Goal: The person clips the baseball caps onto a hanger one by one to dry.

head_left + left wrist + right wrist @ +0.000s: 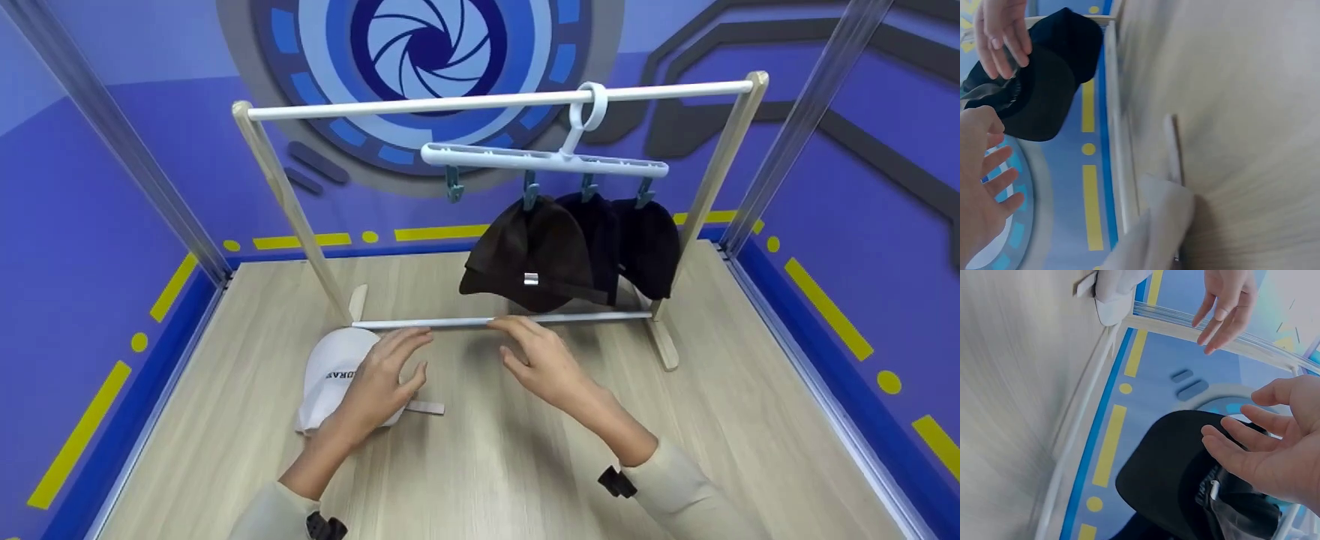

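Observation:
In the head view a white cap (pixel 322 390) with dark lettering lies on the table at the left. My left hand (pixel 384 376) hovers in front of it, fingers loosely bent and holding nothing. My right hand (pixel 551 367) hangs in the air near the rack's lower bar, also holding nothing. Above it, a dark brown cap (pixel 510 251) and two black caps (pixel 651 247) dangle from clips on a light blue hanger (pixel 495 159). The leftmost clip (pixel 454 185) holds nothing. In the right wrist view the brim of a dark cap (pixel 1157 467) shows beyond my fingers.
The hanger hooks over the top bar (pixel 360 107) of a wooden rack with two slanted posts (pixel 289 206). Its lower bar (pixel 427 323) runs just above the wooden table (pixel 480 465). Blue printed walls (pixel 862 225) enclose the back and sides.

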### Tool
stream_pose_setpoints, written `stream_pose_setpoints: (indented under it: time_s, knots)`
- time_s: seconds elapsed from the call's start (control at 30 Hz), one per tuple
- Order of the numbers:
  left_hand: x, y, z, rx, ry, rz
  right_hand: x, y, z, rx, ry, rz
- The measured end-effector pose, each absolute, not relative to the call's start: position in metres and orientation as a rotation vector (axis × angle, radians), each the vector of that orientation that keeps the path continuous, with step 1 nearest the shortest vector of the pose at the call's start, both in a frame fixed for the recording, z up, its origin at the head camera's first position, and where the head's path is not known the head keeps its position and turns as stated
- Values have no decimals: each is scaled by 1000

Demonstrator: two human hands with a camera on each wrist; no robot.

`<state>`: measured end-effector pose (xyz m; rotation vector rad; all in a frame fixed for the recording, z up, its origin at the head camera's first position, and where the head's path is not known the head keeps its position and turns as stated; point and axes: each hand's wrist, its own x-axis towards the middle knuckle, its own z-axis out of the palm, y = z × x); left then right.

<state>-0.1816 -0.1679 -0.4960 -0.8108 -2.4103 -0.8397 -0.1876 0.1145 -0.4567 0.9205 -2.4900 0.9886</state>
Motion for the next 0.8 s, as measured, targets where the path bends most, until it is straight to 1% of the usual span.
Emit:
stream_pose_setpoints:
  time_s: [0.13,0.33,0.8]
  knots:
    - [-177,-170,-507,-843,-2405,-659,-188,110,-464,949,-2518,996]
    - [-172,-179,-515,-821,-2417,-561,-188,104,-477,1017,-2556,979]
    - [-161,-207,-515,-790,-2448,-409,-192,75,-506,1157,-2570,989]
